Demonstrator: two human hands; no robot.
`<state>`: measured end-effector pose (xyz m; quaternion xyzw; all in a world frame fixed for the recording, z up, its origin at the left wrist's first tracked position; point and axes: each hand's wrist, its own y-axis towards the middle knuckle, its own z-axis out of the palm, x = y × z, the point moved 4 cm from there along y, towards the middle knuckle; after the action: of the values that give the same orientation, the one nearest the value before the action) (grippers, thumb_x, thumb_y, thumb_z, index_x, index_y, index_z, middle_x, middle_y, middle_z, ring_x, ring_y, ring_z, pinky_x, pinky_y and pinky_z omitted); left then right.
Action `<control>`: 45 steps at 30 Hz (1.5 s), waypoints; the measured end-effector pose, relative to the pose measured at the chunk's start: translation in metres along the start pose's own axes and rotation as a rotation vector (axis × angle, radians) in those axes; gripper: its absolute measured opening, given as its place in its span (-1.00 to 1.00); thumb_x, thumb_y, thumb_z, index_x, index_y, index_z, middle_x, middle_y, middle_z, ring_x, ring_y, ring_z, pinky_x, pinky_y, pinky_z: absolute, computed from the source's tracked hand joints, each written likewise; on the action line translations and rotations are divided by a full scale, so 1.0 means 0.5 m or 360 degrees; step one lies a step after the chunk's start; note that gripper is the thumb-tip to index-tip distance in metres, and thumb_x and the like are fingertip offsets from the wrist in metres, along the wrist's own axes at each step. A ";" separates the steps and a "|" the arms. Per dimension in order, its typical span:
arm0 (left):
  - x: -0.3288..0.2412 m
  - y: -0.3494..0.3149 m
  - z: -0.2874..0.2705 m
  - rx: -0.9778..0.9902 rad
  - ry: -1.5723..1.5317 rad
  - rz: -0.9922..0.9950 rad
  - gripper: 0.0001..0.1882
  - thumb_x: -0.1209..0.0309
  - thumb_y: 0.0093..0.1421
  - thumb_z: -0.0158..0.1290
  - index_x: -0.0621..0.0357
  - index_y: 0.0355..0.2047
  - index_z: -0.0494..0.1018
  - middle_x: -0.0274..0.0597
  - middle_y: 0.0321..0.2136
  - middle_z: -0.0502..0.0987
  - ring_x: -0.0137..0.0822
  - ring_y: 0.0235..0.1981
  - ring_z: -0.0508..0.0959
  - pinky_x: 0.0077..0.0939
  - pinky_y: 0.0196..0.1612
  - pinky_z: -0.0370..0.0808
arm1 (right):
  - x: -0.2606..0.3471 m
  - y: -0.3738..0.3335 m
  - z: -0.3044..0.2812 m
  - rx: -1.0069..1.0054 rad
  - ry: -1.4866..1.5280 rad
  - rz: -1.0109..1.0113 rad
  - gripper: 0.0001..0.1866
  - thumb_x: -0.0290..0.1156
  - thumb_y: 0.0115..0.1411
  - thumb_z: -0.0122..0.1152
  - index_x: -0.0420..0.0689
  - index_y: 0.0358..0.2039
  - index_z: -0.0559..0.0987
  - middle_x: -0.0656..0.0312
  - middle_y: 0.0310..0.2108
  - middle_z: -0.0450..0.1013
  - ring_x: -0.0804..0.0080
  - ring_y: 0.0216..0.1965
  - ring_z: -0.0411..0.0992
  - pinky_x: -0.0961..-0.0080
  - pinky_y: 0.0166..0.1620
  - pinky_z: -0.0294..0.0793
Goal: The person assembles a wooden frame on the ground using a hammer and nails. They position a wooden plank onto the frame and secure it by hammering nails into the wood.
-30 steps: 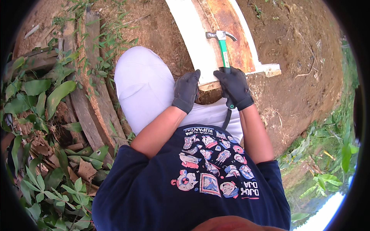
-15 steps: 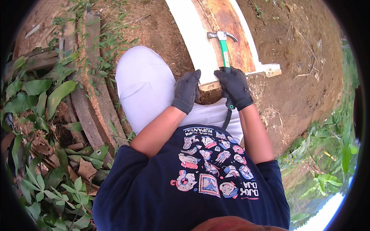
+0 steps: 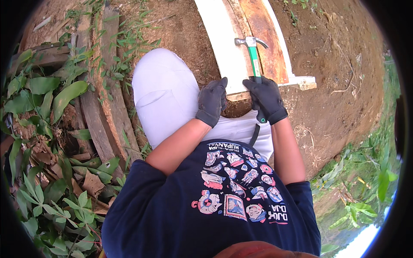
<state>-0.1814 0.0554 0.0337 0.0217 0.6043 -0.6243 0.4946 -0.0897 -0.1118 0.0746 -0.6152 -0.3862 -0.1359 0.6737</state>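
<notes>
My right hand (image 3: 267,99), in a black glove, is wrapped round the black grip of a claw hammer (image 3: 254,60). The hammer's green shaft and metal head lie over a long panel, its claw pointing right. That panel has a white-painted board (image 3: 226,51) on its left and a brown, stained wooden board (image 3: 266,43) on its right. My left hand (image 3: 211,101), gloved in black too, is closed beside the near left corner of the white board. Its thumb reaches to the board's edge; whatever its curled fingers hold, if anything, is hidden.
A short white wooden piece (image 3: 303,81) juts out at the panel's near right corner. Old planks (image 3: 103,94) lie on the left among leafy plants (image 3: 47,189). Bare brown soil (image 3: 335,64) stretches to the right, with grass beyond. My knee in pale trousers (image 3: 163,94) is left of the panel.
The view has shifted a little, so the panel, hammer and both hands appear slightly farther right. My grip on the hammer looks the same.
</notes>
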 end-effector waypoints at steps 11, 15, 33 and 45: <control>0.015 0.024 -0.028 -0.0123 0.0360 0.0242 -0.57 0.08 0.47 0.08 0.16 -0.42 0.58 -0.27 -0.65 0.45 -0.35 -0.65 0.45 -0.26 -0.51 0.39 | 0.007 0.000 0.000 0.0011 -0.0117 -0.0040 -0.79 -0.30 0.26 0.41 -0.15 -0.34 0.60 0.39 -0.65 0.36 0.59 -0.74 0.27 0.52 -0.67 0.26; -0.004 0.013 -0.047 -0.0390 0.1030 0.0626 -0.41 -0.04 0.46 0.01 0.25 -0.46 0.60 -0.09 -0.63 0.52 -0.21 -0.56 0.53 -0.13 -0.28 0.48 | -0.002 -0.001 -0.001 -0.0001 0.0008 -0.0037 -0.80 -0.33 0.29 0.43 -0.13 -0.33 0.58 0.40 -0.66 0.33 0.60 -0.77 0.22 0.56 -0.70 0.23; -0.093 0.178 0.015 -0.0147 0.0508 0.0284 -0.49 -0.10 0.27 0.28 0.18 -0.25 0.70 -0.25 -0.47 0.64 -0.34 -0.50 0.60 -0.34 -0.40 0.53 | 0.008 0.007 -0.010 0.0055 -0.0317 -0.0143 -0.73 -0.24 0.23 0.37 -0.17 -0.45 0.59 0.31 -0.66 0.39 0.53 -0.70 0.34 0.44 -0.59 0.34; -0.128 0.180 0.016 -0.0290 0.1162 0.0744 -0.39 -0.06 0.26 0.29 0.32 -0.03 0.68 0.01 -0.15 0.75 -0.20 -0.12 0.71 -0.27 0.00 0.56 | 0.040 -0.068 -0.026 -0.0042 -0.0521 -0.0438 -0.61 -0.13 0.39 0.27 -0.16 0.04 0.59 0.26 -0.59 0.45 0.57 -0.64 0.41 0.40 -0.51 0.42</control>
<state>-0.0861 0.1069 0.0099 0.3333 0.7708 -0.3912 0.3764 -0.0944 -0.1251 0.1138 -0.5793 -0.5689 -0.1300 0.5690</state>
